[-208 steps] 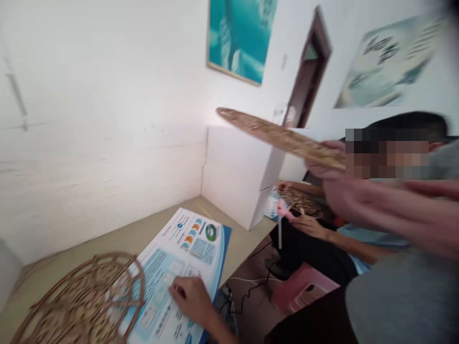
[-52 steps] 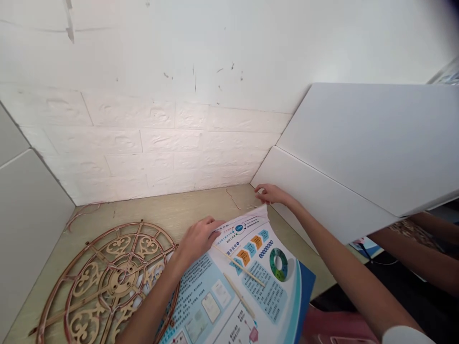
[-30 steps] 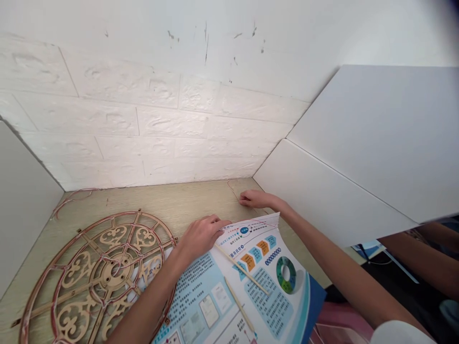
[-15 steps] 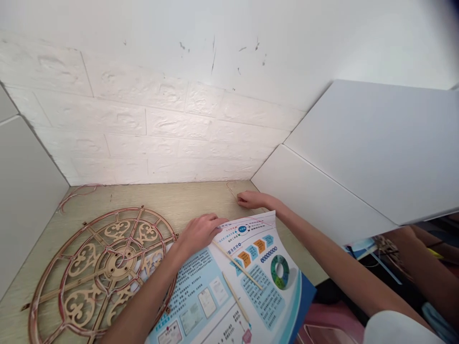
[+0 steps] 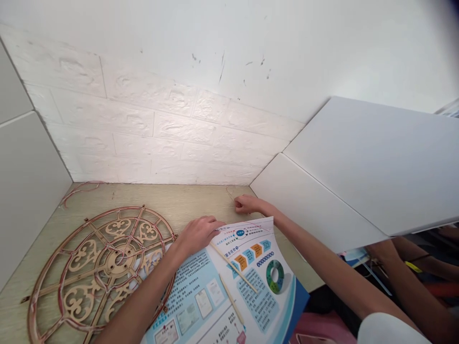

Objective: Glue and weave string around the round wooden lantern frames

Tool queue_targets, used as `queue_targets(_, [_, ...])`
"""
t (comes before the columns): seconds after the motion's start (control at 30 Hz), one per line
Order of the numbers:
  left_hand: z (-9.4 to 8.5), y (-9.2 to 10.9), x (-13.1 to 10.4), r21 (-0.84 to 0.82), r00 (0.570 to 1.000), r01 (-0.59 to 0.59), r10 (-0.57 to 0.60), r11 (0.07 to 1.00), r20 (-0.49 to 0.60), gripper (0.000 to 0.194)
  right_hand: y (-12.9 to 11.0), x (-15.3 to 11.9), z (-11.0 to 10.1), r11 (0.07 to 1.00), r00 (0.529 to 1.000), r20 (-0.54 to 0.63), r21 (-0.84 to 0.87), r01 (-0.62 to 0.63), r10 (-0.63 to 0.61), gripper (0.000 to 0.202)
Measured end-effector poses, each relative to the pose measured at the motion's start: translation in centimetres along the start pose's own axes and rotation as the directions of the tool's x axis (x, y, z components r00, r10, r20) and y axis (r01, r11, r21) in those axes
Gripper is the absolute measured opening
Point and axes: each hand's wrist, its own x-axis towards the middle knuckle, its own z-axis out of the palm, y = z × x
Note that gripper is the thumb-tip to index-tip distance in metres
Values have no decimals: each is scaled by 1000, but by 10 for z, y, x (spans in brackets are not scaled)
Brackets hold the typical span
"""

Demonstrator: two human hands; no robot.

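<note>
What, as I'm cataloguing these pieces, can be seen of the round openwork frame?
The round openwork frame lies flat on the table, its right side over the printed sheet. It is tan-bronze, perhaps wood or metal, with concentric rings, radial bars, scrollwork panels, a central disc and small tabs at the rim. Thin reddish strands run along the rings and around the centre. The left forearm crosses above its right side; contact is unclear. The picture cuts off its lower edge.

Passage noted along the far strip of the worktop (image 5: 172,197), between openwork disc (image 5: 112,268) and brick-patterned wall (image 5: 154,136). Obstructions: right hand (image 5: 247,204) at its right end; left panel (image 5: 30,157), right panel (image 5: 308,196) at sides.
</note>
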Motion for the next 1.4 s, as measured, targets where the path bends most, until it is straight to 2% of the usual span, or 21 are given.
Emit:
queue_targets(0.33, [0,0,0,2,1000,-8,8,1000,1,34,-4,-1,9,999,997,-76,-40,-16,13,35])
queue_targets(0.7, [0,1,-1,11,1000,-16,16,1000,-3,31,-8,-7,20,999,987,-152,1,-41,41,34])
queue_targets(1.07, [2,0,0,14,1000,5,-5,1000,2,30,-3,-12,32,998,968,-249,65,3,14,32])
queue_targets(1.4, [-1,0,0,25,1000,15,-16,1000,12,31,-5,-21,32,998,955,-295,63,32,-12,30])
